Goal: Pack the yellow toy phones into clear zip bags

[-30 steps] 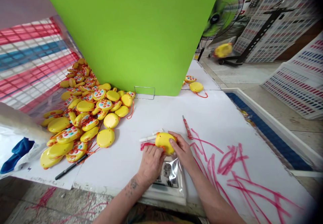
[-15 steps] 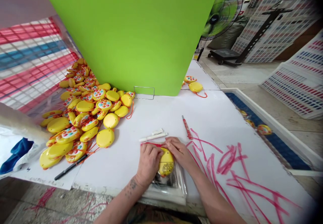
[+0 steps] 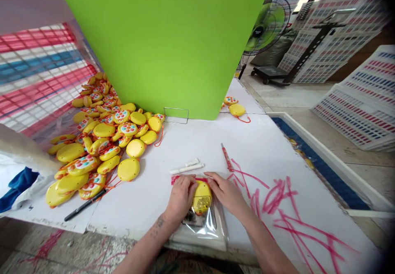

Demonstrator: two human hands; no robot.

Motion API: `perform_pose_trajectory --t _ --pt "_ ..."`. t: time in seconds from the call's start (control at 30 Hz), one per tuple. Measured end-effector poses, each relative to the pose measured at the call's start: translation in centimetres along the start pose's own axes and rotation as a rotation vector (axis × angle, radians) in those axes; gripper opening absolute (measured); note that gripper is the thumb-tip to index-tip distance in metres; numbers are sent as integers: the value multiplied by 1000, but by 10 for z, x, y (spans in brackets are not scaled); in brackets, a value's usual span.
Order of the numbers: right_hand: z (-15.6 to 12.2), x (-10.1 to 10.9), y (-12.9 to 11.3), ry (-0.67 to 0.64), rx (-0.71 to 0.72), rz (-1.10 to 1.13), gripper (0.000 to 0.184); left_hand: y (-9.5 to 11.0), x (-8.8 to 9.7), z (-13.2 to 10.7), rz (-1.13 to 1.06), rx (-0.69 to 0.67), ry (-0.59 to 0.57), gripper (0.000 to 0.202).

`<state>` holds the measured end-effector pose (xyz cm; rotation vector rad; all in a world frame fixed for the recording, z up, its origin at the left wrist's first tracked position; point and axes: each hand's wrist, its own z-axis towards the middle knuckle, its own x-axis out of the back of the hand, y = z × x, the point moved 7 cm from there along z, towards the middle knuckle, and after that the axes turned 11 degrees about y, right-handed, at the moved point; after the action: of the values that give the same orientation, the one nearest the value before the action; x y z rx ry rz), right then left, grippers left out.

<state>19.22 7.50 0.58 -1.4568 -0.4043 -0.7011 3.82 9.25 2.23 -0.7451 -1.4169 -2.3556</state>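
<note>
At lower centre, one oval yellow plastic toy seems already inside clear plastic film, the left hand curled at its edge, the right hand near its top, whether pinching I can't tell, while a heap of yellow-and-orange plastic toys lies unbagged at left.

The left hand and right hand are bare, as are the forearms I can see. A small cluster of dark, tattoo-like marks sits just above the left wrist. Dark patterned clothing shows between the arms, its design too dim to read.
</note>
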Motion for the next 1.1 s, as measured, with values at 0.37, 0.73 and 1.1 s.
perform_pose_trajectory --t 0.37,0.73,1.1 --pt "-14 6 -50 183 41 346 36 18 34 1 47 31 -38 8" --pt "-29 20 -65 307 112 492 29 -35 30 -21 -630 586 132 56" --pt "-29 27 -57 353 78 490 30 -26 16 -28 -835 800 7 44"
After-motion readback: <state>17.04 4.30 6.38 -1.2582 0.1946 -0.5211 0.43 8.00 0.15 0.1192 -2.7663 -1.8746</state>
